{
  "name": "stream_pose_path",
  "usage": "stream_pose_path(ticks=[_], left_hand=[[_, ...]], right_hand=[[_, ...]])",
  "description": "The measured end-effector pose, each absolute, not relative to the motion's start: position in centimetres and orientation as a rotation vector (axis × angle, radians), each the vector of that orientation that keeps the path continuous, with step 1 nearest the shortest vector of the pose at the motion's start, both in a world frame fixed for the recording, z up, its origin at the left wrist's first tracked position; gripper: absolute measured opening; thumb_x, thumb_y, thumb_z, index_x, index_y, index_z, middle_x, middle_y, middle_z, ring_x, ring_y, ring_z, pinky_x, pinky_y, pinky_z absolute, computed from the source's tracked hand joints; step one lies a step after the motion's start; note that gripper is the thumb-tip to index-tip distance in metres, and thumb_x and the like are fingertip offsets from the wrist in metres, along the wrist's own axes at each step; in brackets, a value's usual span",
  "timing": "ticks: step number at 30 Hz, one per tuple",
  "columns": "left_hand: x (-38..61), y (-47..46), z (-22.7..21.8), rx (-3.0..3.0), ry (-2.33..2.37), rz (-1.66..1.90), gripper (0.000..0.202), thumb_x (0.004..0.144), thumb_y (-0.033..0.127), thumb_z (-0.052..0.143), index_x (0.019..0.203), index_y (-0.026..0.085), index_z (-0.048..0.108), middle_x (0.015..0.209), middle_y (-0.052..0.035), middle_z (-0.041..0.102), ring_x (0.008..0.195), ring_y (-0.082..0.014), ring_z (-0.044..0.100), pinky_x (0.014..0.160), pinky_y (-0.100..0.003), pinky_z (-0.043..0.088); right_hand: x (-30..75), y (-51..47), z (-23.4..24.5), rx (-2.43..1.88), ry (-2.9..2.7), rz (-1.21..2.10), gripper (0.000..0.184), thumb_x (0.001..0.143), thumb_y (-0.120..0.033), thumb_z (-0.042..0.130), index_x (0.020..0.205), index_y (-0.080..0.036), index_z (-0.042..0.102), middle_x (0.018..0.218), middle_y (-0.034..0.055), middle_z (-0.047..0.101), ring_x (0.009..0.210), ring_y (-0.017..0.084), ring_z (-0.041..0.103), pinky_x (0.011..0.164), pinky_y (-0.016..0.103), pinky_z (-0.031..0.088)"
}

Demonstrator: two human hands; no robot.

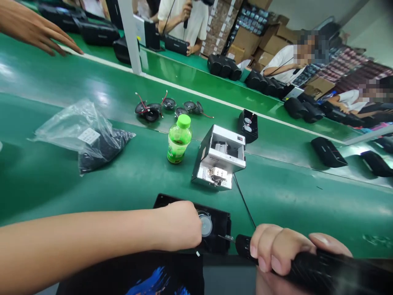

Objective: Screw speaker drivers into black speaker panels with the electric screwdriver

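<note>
Gripping electric screwdriver (244, 246) in right hand (279, 250)
Left hand (181, 225) on black panel (222, 226), fingers hidden; if panel shifts, bit (226, 237) may slip.

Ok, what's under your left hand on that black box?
Your left hand lies over part of a black rectangular plastic speaker case. A round pale silvery disc shows right beside the hand. Whatever is beneath the hand is covered, so it cannot be seen.
</note>
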State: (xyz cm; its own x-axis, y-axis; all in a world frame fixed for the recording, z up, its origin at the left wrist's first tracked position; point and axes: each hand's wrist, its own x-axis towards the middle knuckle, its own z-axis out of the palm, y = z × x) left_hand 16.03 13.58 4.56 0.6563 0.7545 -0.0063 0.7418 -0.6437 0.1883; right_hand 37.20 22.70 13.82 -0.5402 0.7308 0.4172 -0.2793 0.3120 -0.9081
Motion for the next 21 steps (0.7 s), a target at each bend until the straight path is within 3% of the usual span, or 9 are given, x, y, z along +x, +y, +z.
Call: stream_pose_path(ticks=[3,5,7,9,11,17,21], left_hand=[[16.1,13.7,4.3,2.710,1.202,0.071,0.038,0.064,0.009,0.093,0.058,0.024,0.059,0.057,0.0001,0.067,0.048,-0.0199,0.053,0.043,-0.039,0.022],[16.2,13.7,4.2,2.731,1.179,0.077,0.038,0.063,0.009,0.093,0.058,0.024,0.059,0.059,0.0002,0.068,0.049,-0.0202,0.055,0.043,-0.039,0.022],[16.1,13.7,4.0,2.761,1.154,0.094,0.039,0.062,0.009,0.094,0.057,0.024,0.057,0.059,0.0001,0.068,0.050,-0.0203,0.056,0.043,-0.038,0.023],[16.1,13.7,3.9,2.796,1.118,0.115,0.041,0.062,0.009,0.093,0.055,0.023,0.056,0.058,-0.0003,0.068,0.052,-0.0204,0.057,0.044,-0.038,0.024],[16.0,13.7,3.9,2.834,1.077,0.140,0.040,0.064,0.009,0.091,0.054,0.022,0.055,0.058,-0.0013,0.067,0.053,-0.0199,0.058,0.045,-0.037,0.025],[15.5,14.4,4.3,2.948,0.915,0.185,0.034,0.067,0.006,0.086,0.057,0.022,0.058,0.060,-0.0016,0.067,0.056,-0.0190,0.060,0.046,-0.036,0.025],[15.2,14.7,4.5,2.979,0.898,0.168,0.033,0.067,0.007,0.086,0.057,0.023,0.059,0.058,-0.0017,0.066,0.053,-0.0193,0.060,0.045,-0.036,0.025]], right_hand=[[37.1,23.6,14.1,-0.352,-1.619,1.485,0.063,0.110,-0.044,0.034,0.056,-0.027,0.062,0.034,0.0026,0.048,0.026,0.022,0.047,0.032,0.039,0.037],[37.0,23.8,14.1,-0.342,-1.551,1.461,0.054,0.108,-0.039,0.041,0.065,-0.029,0.072,0.035,0.0020,0.051,0.026,0.021,0.047,0.030,0.038,0.039],[37.0,23.7,14.0,-0.379,-1.483,1.405,0.037,0.106,-0.035,0.051,0.089,-0.034,0.084,0.041,0.0002,0.058,0.027,0.021,0.049,0.031,0.037,0.046],[37.4,23.5,13.7,-0.406,-1.450,1.377,0.028,0.109,-0.042,0.057,0.115,-0.040,0.085,0.047,-0.0019,0.063,0.030,0.021,0.052,0.033,0.038,0.052],[37.8,23.4,13.3,-0.402,-1.438,1.378,0.034,0.110,-0.058,0.057,0.126,-0.041,0.082,0.052,-0.0036,0.065,0.032,0.020,0.054,0.035,0.037,0.055],[38.2,23.6,12.0,-0.368,-1.372,1.298,0.067,0.097,-0.086,0.062,0.130,-0.030,0.079,0.060,-0.0050,0.065,0.039,0.018,0.055,0.039,0.034,0.054],[38.6,23.8,12.2,-0.310,-1.390,1.348,0.068,0.099,-0.086,0.060,0.131,-0.029,0.079,0.063,-0.0027,0.068,0.042,0.018,0.058,0.041,0.034,0.056]])
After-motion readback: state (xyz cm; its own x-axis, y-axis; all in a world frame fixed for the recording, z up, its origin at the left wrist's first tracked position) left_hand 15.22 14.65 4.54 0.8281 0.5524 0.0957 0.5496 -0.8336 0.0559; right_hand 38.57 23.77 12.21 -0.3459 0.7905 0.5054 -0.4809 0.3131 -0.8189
